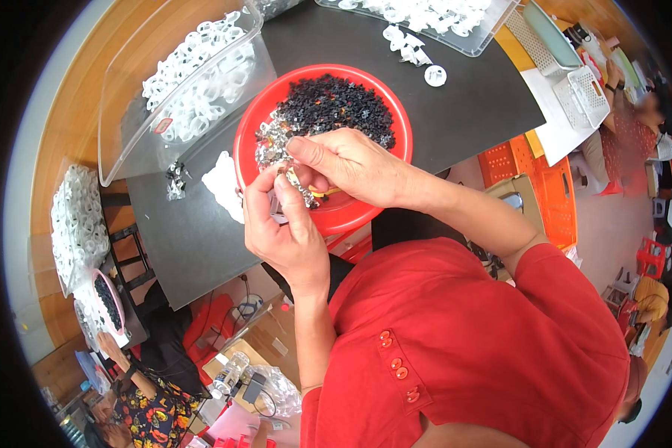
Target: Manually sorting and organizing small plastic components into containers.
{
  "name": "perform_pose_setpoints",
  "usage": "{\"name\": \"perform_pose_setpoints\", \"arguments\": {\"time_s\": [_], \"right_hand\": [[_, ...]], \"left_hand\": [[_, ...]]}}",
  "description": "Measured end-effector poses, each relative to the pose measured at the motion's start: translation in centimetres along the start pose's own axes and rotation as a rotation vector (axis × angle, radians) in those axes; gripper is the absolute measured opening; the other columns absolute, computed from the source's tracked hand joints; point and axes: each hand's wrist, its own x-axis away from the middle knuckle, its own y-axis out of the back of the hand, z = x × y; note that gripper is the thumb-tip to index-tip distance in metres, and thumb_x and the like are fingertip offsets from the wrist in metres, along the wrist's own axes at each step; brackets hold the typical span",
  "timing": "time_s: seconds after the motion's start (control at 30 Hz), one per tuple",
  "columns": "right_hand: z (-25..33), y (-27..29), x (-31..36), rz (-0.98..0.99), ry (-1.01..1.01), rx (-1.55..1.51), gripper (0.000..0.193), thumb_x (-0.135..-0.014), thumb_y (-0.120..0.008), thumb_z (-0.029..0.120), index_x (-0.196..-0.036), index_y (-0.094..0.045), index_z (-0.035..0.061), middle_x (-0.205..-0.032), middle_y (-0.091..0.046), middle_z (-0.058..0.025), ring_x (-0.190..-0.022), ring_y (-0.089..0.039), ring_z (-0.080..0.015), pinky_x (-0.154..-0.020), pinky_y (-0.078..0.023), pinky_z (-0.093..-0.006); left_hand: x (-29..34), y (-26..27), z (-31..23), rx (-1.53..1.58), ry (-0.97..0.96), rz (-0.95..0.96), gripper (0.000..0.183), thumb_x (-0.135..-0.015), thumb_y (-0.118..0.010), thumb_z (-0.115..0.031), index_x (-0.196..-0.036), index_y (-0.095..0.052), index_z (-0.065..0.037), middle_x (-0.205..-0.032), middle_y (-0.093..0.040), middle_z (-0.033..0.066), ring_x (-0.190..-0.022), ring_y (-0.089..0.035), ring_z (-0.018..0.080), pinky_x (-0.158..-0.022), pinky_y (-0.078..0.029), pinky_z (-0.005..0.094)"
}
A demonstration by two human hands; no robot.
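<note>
Over a round red basin (401, 112), both of my hands come close together with their fingertips nearly meeting. My left hand (287, 239) is closed in a pinch, thumb against fingers, on something too small to name. My right hand (358, 164) also pinches, its thumb and bent fingers hiding whatever lies between them. Inside the basin are a heap of small black parts (340, 104) and, to its left, a pile of small shiny silver parts (272, 138). More silver pieces show beneath my fingers.
On the dark table (470, 97) stands a clear tub (116, 142) of white plastic parts, with another clear tray (474, 48) at the back. A white disc (435, 75), a small bag (175, 181) and white cloth-like material (222, 187) lie around the basin. Co-workers sit left and right.
</note>
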Motion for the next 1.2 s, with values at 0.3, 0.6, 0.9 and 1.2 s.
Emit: {"name": "perform_pose_setpoints", "arguments": {"time_s": [0.3, 0.6, 0.9, 1.2], "right_hand": [[-0.7, -0.4, -0.1, 0.042, 0.012, -0.261, 0.034, -0.098, -0.053, 0.028, -0.081, -0.063, 0.0, -0.068, -0.058, 0.0001, -0.058, -0.047, -0.0059, -0.055, -0.041, -0.0239], [-0.1, -0.2, 0.7, -0.055, 0.134, -0.171, 0.012, -0.092, -0.062, 0.009, -0.09, -0.064, -0.0018, -0.085, -0.063, -0.0023, -0.072, -0.058, -0.0073, -0.064, -0.048, -0.0236], [-1.0, -0.7, 0.7, -0.318, 0.797, 0.557, 0.015, -0.081, -0.068, 0.011, -0.09, -0.065, -0.0003, -0.077, -0.066, -0.0111, -0.066, -0.065, -0.0215, -0.058, -0.05, -0.0302], [-0.4, 0.1, 0.2, 0.136, -0.089, -0.093, 0.034, -0.101, -0.048, 0.03, -0.084, -0.059, 0.0026, -0.066, -0.055, -0.0006, -0.06, -0.05, -0.0063, -0.055, -0.04, -0.0222]], "left_hand": [[0.1, 0.3, -0.4, -0.23, -0.093, 0.021, 0.011, -0.092, -0.057, -0.007, -0.099, -0.064, 0.0, -0.086, -0.064, 0.0108, -0.075, -0.062, 0.021, -0.066, -0.048, 0.0328], [0.0, 1.0, -0.3, -0.094, 0.156, 0.065, 0.013, -0.093, -0.056, -0.011, -0.091, -0.063, -0.001, -0.077, -0.061, 0.0036, -0.067, -0.056, 0.0126, -0.059, -0.044, 0.0279], [0.1, 1.0, 0.2, 0.63, 0.582, 0.127, 0.013, -0.097, -0.051, -0.012, -0.093, -0.06, -0.002, -0.082, -0.058, -0.0011, -0.071, -0.049, 0.0028, -0.064, -0.041, 0.0194], [0.2, 0.7, -0.4, 0.231, 0.226, 0.086, 0.014, -0.096, -0.053, -0.012, -0.097, -0.06, 0.001, -0.085, -0.062, 0.003, -0.074, -0.054, 0.0082, -0.067, -0.045, 0.0252]]}}
